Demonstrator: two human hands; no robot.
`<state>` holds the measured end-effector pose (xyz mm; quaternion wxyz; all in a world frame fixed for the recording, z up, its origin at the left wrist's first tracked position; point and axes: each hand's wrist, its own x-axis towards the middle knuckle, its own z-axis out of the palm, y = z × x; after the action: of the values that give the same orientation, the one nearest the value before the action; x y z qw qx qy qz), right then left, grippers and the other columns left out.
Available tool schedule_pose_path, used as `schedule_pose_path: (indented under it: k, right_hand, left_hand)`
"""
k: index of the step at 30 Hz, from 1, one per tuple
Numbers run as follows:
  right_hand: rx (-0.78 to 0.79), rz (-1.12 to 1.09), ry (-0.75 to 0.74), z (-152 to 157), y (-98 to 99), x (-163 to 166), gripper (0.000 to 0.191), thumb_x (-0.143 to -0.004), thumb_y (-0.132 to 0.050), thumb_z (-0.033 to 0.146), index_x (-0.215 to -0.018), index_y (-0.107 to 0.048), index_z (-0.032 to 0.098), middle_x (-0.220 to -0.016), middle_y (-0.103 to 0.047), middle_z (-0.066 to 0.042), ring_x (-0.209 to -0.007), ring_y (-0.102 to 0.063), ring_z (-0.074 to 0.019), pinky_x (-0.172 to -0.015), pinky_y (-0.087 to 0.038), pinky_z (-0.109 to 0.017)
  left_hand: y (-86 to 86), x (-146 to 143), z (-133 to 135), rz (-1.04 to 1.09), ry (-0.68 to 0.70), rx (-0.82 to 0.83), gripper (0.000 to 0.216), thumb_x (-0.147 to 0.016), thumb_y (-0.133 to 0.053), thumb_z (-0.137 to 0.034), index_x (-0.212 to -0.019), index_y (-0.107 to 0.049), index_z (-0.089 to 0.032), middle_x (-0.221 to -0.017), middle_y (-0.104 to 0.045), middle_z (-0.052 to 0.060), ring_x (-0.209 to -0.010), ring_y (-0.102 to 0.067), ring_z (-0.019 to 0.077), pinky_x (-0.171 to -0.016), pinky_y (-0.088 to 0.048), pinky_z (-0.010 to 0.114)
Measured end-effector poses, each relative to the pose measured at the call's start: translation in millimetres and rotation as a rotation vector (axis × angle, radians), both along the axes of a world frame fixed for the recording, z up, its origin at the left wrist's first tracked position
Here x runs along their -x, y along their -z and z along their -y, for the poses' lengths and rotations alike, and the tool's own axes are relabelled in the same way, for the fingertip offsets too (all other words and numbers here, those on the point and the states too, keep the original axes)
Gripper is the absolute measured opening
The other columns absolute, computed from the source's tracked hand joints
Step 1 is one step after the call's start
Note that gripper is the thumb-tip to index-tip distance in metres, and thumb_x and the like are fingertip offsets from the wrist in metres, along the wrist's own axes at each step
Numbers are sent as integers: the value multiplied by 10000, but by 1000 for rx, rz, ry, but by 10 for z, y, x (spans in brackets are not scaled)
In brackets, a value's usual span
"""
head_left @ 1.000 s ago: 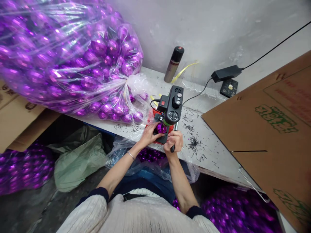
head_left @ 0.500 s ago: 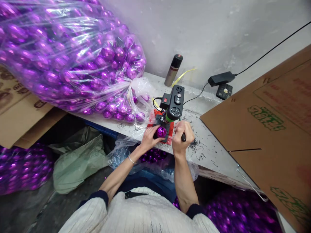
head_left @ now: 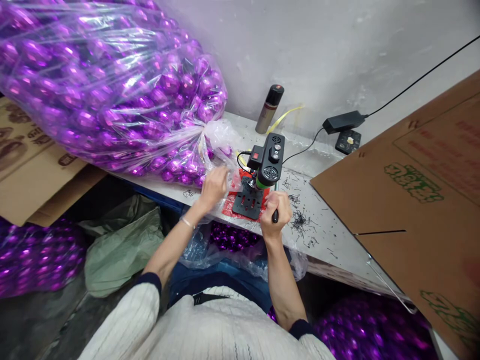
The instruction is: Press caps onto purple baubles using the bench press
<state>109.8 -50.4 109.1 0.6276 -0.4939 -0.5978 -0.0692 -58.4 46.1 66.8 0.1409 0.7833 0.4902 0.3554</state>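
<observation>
A small black bench drill press stands on the table, its slotted base plate bare over a red sheet. My right hand is wrapped round the press's lever, whose black grip pokes out below the fist. To the left, my left hand is closed at the mouth of a clear plastic bag of shiny purple balls. Its fingertips are turned away, so what they hold, if anything, is hidden. More purple balls lie in an open plastic bag below the table edge.
Behind the press stand a spray can and a black power adapter with its cable. Black shavings litter the table. A large cardboard box leans in from the right. Flattened cardboard lies left, above a green sack.
My left hand has moved left from the base plate to the bag, and the purple ball is gone from the plate. My right hand stays on the lever, slightly lower.
</observation>
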Motion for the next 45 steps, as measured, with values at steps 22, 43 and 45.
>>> schedule_pose_path:
  k: [22,43,45]
  right_hand:
    - [-28,71,-5,-3,93,-12,248,-939,-425,102,-725,-465,220,-714,-533,-1,-675,-532,-128,-629,-427,-276]
    - [128,76,44,-26,-339,-79,348,-986,-420,232,-638,-426,222,-603,-459,30,-580,-454,-102,-611,-354,-289]
    - [125,73,27,-19,-331,-79,341,-985,-415,228,-644,-429,222,-610,-463,26,-588,-460,-107,-611,-359,-289]
  left_hand:
    - [-251,280,-512,-122,270,372,582,-780,-709,-293,-1331,-563,-178,-1296,-623,148,-1154,-617,298,-994,-479,404]
    - [522,-496,496,1059,44,645,632,-706,-832,-460,-1205,-559,-183,-1120,-714,88,-1065,-678,219,-1034,-488,394]
    - [584,-544,471,954,27,554,623,-717,-819,-476,-1194,-549,-181,-1140,-703,105,-1085,-671,230,-1038,-481,403]
